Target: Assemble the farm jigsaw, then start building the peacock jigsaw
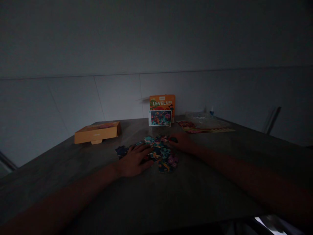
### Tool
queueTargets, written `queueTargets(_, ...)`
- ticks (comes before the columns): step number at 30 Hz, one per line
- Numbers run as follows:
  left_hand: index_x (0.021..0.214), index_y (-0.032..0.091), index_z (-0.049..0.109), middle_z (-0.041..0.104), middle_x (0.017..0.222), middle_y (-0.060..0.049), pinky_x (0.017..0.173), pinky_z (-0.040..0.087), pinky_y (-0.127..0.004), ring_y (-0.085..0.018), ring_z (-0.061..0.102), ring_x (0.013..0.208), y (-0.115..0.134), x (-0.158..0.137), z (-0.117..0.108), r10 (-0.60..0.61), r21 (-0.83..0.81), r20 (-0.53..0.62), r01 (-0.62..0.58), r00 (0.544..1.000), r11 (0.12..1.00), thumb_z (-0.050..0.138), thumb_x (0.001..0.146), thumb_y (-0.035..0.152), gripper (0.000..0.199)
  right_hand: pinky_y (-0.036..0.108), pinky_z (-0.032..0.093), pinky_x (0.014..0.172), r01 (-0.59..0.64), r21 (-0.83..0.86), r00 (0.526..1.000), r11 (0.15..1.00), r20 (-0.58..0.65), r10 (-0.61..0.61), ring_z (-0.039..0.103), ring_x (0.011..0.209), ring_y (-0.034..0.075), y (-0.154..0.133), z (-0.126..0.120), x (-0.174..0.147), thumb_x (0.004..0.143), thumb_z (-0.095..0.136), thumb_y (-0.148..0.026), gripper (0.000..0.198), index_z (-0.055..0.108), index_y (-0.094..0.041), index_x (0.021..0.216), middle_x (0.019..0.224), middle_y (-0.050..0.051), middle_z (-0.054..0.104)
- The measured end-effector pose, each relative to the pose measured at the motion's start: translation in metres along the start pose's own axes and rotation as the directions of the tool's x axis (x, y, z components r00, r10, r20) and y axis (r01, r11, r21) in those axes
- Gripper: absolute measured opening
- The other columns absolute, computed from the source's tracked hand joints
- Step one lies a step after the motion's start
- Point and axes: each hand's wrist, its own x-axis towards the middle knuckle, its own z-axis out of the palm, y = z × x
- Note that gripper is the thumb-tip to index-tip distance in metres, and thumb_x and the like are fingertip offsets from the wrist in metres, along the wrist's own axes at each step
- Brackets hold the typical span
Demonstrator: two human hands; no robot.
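A loose heap of dark, colourful jigsaw puzzle pieces (pixel 165 152) lies on the grey table in front of me. My left hand (pixel 134 160) rests palm down on the left side of the heap, fingers stretched out over the pieces. At the heap's far right edge is my right hand (pixel 182 142), its fingers bent beside a dark piece; shadow hides whether they grip it. Behind the heap, a small picture card (pixel 160 118) showing a colourful design leans upright against an orange "LEVEL UP!" box (pixel 162 101).
An orange box part (pixel 97 133) with a tab lies at the left. On the back right are a printed sheet (pixel 195 127), a clear plastic bag (pixel 204 119) and a small bottle (pixel 211 112). A wall (pixel 117 94) stands behind the table (pixel 137 199). The scene is dim.
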Motion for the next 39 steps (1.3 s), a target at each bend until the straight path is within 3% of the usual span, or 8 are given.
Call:
queueTargets(4,0.152,0.023,0.040,0.040,0.158,-0.015,0.116,0.027,-0.068,-0.037,0.035,0.147,-0.002,-0.001,0.002,0.028,0.001,-0.031,-0.028,0.999,1.000,0.043,0.101,0.055,0.061,0.035,0.051,0.087,-0.107,0.005,0.994,0.994,-0.026,0.107,0.070,0.099,0.025,0.003,0.000,0.005,0.092,0.060,-0.032,0.028,0.075,-0.017,0.111,0.108,0.010,0.076)
queueTargets(8,0.152,0.022,0.040,0.040,0.158,-0.015,0.116,0.026,-0.069,-0.037,0.033,0.148,-0.002,-0.001,0.002,0.020,0.013,-0.021,-0.019,1.000,1.000,0.042,0.101,0.055,0.061,0.040,0.050,0.091,-0.129,-0.042,0.991,0.991,-0.032,0.127,0.068,0.105,0.029,0.007,-0.001,0.007,0.093,0.054,-0.025,0.030,0.074,-0.014,0.114,0.113,0.014,0.075)
queueTargets(13,0.152,0.023,0.040,0.040,0.158,-0.014,0.116,0.027,-0.068,-0.037,0.034,0.147,0.000,0.001,0.001,0.001,0.018,-0.017,-0.001,1.000,1.000,0.043,0.101,0.054,0.060,0.048,0.042,0.107,-0.037,-0.089,0.999,0.995,-0.004,0.037,0.055,0.128,0.032,-0.002,0.000,0.007,0.095,0.052,-0.024,0.037,0.069,-0.019,0.127,0.140,0.011,0.062)
queueTargets(17,0.152,0.023,0.039,0.040,0.158,-0.014,0.116,0.028,-0.069,-0.037,0.034,0.147,0.001,0.001,0.001,0.006,0.012,-0.010,-0.006,1.000,1.000,0.042,0.101,0.056,0.061,0.063,0.033,0.109,0.083,-0.107,0.987,0.991,0.143,-0.067,0.041,0.139,0.040,-0.007,0.005,0.008,0.100,0.046,-0.039,0.044,0.058,-0.029,0.141,0.152,0.005,0.051)
queueTargets(20,0.152,0.024,0.040,0.040,0.159,-0.013,0.117,0.028,-0.067,-0.036,0.035,0.147,0.000,-0.001,0.001,0.003,0.010,-0.017,-0.003,1.000,1.000,0.043,0.101,0.055,0.060,0.067,0.028,0.109,0.094,-0.080,0.980,0.992,0.186,-0.078,0.042,0.137,0.041,-0.007,0.007,0.008,0.101,0.043,-0.041,0.046,0.056,-0.030,0.144,0.149,0.004,0.055)
queueTargets(25,0.153,0.028,0.040,0.041,0.158,-0.011,0.118,0.029,-0.064,-0.035,0.034,0.148,-0.004,-0.004,0.005,0.003,0.019,-0.023,-0.002,1.000,1.000,0.044,0.101,0.055,0.059,0.056,0.032,0.108,0.119,-0.042,0.989,0.992,0.088,-0.115,0.052,0.125,0.034,-0.007,0.007,0.008,0.100,0.048,-0.041,0.037,0.068,-0.026,0.128,0.134,0.007,0.066)
queueTargets(30,0.152,0.026,0.040,0.039,0.159,-0.013,0.117,0.028,-0.066,-0.036,0.035,0.147,-0.004,-0.004,0.006,0.015,0.013,-0.038,-0.015,0.999,1.000,0.044,0.101,0.054,0.059,0.054,0.032,0.106,0.111,-0.059,0.993,0.992,0.039,-0.109,0.054,0.121,0.033,-0.011,0.005,0.007,0.098,0.053,-0.040,0.032,0.072,-0.025,0.119,0.126,0.008,0.070)
queueTargets(39,0.152,0.025,0.041,0.040,0.158,-0.014,0.117,0.027,-0.067,-0.036,0.035,0.147,-0.003,-0.004,0.004,0.025,0.005,-0.046,-0.025,0.999,1.000,0.045,0.101,0.053,0.058,0.051,0.035,0.103,0.070,-0.035,0.997,0.997,0.013,-0.070,0.056,0.118,0.034,-0.008,0.008,0.008,0.092,0.062,-0.043,0.053,0.058,-0.017,0.138,0.123,0.016,0.068)
